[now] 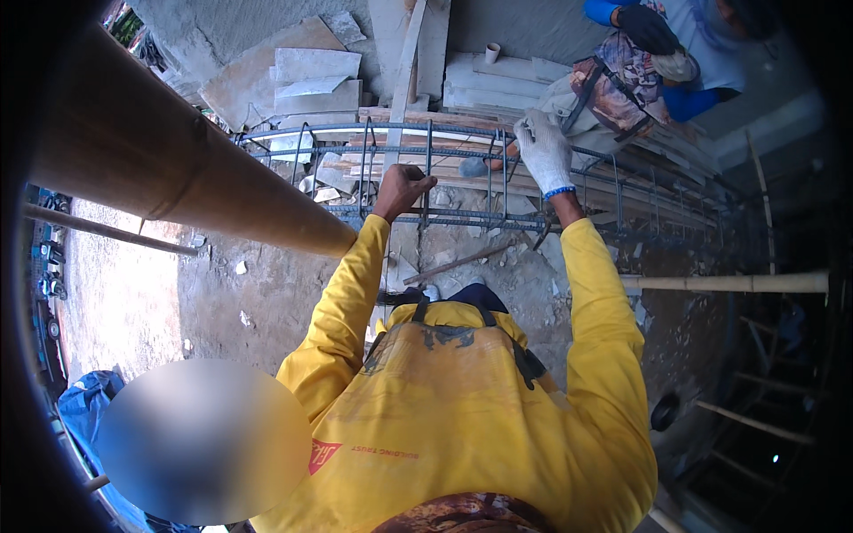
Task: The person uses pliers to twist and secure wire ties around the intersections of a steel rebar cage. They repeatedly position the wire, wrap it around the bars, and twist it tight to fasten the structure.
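Note:
A long rebar cage (462, 153) of ribbed bars and square stirrups lies crosswise in front of me. My left hand (405, 190), bare, reaches over its near side. Its fingers are drawn together beside an upright stirrup (428, 169); whatever is between them is too small to tell. My right hand (544, 153) wears a white knit glove with a blue cuff. It is over the cage's far bars, right of the left hand, with fingers curled. What it grips is hidden. Just left of the glove shows an orange and blue-grey object (476, 167), its kind unclear.
Planks and flat boards (493, 80) are stacked beyond the cage. A co-worker (711, 53) with a dark glove is at the upper right. A thick bamboo pole (204, 160) slants across the left; another bamboo pole (729, 283) runs at right. Rubble and a stick (466, 264) lie underfoot.

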Motion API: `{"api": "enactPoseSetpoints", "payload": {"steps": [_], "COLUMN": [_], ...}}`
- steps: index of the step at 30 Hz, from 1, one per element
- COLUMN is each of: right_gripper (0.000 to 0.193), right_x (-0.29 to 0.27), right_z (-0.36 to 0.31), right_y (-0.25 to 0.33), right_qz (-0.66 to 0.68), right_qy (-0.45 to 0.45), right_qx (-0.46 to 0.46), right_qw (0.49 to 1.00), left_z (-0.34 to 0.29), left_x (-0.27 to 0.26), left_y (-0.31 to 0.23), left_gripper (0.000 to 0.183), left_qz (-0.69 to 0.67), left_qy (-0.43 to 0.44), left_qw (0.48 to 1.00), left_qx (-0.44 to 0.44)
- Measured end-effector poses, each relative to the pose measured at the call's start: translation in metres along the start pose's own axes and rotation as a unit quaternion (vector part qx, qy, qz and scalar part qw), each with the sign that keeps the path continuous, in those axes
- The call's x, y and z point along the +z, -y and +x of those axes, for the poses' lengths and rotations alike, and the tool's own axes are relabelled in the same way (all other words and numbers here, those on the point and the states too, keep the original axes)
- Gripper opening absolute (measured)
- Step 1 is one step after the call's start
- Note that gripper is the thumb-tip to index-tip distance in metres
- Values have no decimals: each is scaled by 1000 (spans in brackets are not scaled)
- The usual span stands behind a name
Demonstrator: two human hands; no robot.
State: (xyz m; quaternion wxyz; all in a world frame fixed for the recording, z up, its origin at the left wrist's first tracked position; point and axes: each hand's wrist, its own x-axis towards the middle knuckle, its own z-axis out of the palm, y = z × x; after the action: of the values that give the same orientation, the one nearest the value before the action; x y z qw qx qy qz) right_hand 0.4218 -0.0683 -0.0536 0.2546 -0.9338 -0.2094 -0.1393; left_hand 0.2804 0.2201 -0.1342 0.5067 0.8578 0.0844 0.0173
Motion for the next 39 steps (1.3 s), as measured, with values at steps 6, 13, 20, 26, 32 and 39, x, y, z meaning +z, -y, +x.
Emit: {"api": "enactPoseSetpoints", "payload": {"steps": [6, 13, 20, 26, 32, 39], "right_gripper": [37, 32, 35, 33, 37, 40], "right_x": [37, 91, 98, 92, 84, 82], "right_z": [-70, -82, -91, -97, -100, -102], "right_y": [93, 100, 107, 113, 119, 122], "right_qz": [196, 279, 205, 202, 199, 214], "right_qy": [295, 301, 306, 269, 248, 253], "right_qx": [-125, -20, 62, 50, 42, 67], "right_qw": [927, 912, 928, 941, 947, 941], "left_z": [-4, -4, -71, -213, -260, -260], "left_x": [5, 4, -10, -39, -71, -83], "left_y": [-1, 0, -47, -70, -43, 5], "left_gripper": [41, 45, 35, 40, 37, 35], "left_qz": [7, -21, -122, -271, 13, 179], "left_qy": [-14, -38, -176, -86, 18, -24], "left_qw": [1000, 998, 969, 958, 995, 983], "left_qx": [-15, -34, 123, -20, -95, 15]}}
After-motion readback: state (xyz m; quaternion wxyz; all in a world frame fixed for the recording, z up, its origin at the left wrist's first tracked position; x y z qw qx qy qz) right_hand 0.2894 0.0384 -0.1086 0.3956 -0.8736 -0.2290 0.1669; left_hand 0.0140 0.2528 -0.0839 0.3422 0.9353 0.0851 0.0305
